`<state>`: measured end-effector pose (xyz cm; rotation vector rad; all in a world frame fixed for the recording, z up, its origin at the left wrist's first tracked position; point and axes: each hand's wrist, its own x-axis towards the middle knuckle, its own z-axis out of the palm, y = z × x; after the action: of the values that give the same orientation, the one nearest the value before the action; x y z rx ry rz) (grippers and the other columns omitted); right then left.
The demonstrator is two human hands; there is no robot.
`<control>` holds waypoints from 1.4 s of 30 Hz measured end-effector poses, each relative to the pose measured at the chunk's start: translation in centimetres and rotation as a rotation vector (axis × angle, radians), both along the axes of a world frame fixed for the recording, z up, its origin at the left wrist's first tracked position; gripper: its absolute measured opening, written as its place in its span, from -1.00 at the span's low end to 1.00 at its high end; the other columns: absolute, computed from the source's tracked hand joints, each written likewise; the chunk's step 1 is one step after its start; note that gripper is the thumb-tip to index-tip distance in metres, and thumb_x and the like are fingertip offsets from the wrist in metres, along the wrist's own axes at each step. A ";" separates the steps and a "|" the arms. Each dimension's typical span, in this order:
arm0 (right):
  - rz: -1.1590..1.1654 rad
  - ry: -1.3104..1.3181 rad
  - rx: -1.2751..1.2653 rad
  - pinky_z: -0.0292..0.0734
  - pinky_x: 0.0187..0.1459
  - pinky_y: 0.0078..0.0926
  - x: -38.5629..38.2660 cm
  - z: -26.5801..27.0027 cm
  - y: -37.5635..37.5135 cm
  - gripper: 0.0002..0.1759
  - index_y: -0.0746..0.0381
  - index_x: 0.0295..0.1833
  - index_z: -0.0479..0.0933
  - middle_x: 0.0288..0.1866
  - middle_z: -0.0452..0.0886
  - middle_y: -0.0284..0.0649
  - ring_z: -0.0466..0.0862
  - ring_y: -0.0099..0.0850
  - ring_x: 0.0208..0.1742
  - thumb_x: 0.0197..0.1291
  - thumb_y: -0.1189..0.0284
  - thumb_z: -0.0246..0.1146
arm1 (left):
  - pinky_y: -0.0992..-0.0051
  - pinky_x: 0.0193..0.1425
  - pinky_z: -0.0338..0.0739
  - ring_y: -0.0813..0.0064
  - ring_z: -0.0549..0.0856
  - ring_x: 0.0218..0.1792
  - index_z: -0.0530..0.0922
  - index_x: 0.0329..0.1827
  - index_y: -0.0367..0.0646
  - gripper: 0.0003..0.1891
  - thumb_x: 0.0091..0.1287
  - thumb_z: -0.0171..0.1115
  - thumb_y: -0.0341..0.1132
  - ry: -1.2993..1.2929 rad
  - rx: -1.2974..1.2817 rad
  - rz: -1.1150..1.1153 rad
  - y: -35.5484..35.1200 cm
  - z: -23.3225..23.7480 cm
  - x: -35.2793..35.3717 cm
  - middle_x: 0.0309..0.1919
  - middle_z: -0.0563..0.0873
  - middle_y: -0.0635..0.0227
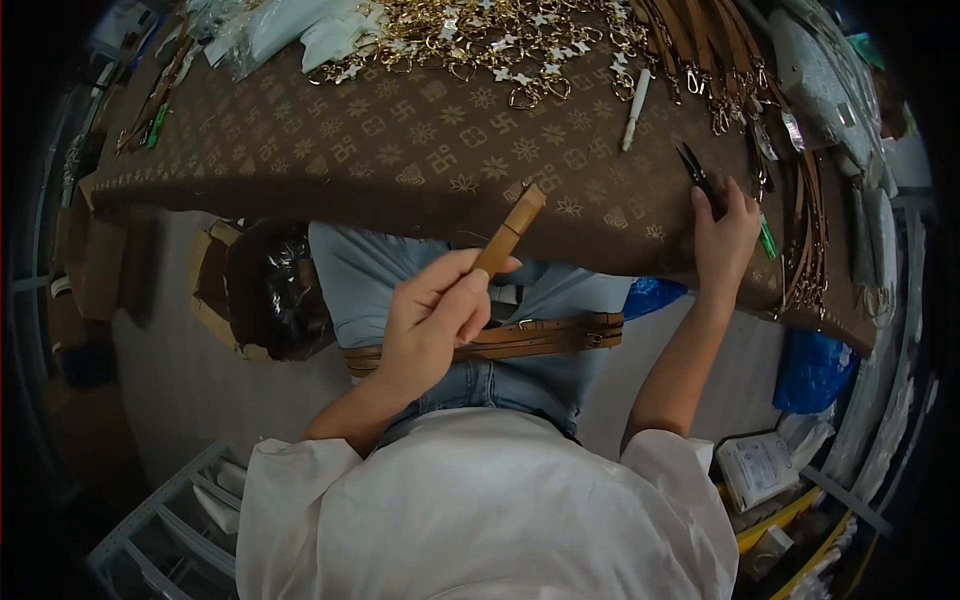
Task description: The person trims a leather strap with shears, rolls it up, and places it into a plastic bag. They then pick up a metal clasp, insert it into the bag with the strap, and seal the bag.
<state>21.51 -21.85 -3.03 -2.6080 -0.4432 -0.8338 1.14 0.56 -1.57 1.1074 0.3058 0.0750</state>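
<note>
Fingers of the left hand (432, 318) pinch a brown strap piece (508, 232) between thumb and fingertips. It is up in the air over the lap, with its far end pointing at the table (350, 150). More brown straps (545, 340) lie across the person's legs, just behind that hand. On the table, the right hand (727, 235) touches a dark tool (700, 172) with two pointy tips. I can't tell if its fingers are shut tight on it. Just beside that hand is a green tool (767, 237), and near it some thin straps (805, 235) hang over the edge. Farther back are a white stick (636, 110), a big heap of gold clips (470, 40), and clear bags (265, 32).
</note>
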 end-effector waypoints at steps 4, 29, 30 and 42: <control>-0.125 0.147 -0.092 0.46 -0.17 -0.33 -0.2 -0.2 -0.4 -0.77 0.31 -0.14 0.54 -0.24 0.53 -0.11 0.55 -0.17 -0.25 0.19 0.37 0.17 | 0.74 -0.56 0.19 0.80 0.30 -0.63 0.45 0.07 -0.35 -0.72 0.39 -0.13 -0.47 -0.049 0.168 -0.069 -0.5 0.6 -0.7 -0.66 0.37 0.54; 0.678 0.665 0.502 0.38 -0.28 -0.53 -8.9 1.4 4.3 -0.84 0.30 -0.16 0.56 -0.31 0.54 -0.21 0.50 -0.43 -0.32 0.21 0.46 0.15 | 0.69 -0.64 0.15 0.83 0.30 -0.68 0.60 -0.40 -0.33 -0.74 0.36 0.05 -0.35 -0.002 0.408 0.059 -1.1 0.0 -0.3 -0.76 0.40 0.52; 0.895 0.960 0.675 0.36 -0.31 -0.58 -9.9 1.2 4.7 -0.83 0.31 -0.19 0.56 -0.30 0.55 -0.23 0.49 -0.50 -0.33 0.23 0.44 0.15 | 0.69 -0.64 0.15 0.83 0.30 -0.68 0.60 -0.40 -0.33 -0.74 0.36 0.05 -0.35 -0.001 0.409 0.047 -1.1 0.0 -0.3 -0.76 0.40 0.52; 0.572 1.247 1.433 0.31 -0.53 -0.79 -13.4 1.2 8.0 -0.80 0.28 -0.41 0.52 -0.49 0.56 -0.32 0.42 -0.71 -0.59 0.25 0.43 0.15 | 0.72 -0.63 0.26 0.79 0.40 -0.67 0.53 -0.34 -0.30 -0.83 0.35 0.00 -0.43 -0.032 0.222 0.033 -1.8 0.6 -1.0 -0.64 0.52 0.46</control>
<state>8.13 -13.87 -1.87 -1.0946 -0.0727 0.5846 0.14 -1.23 -1.02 1.3202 0.2919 0.1583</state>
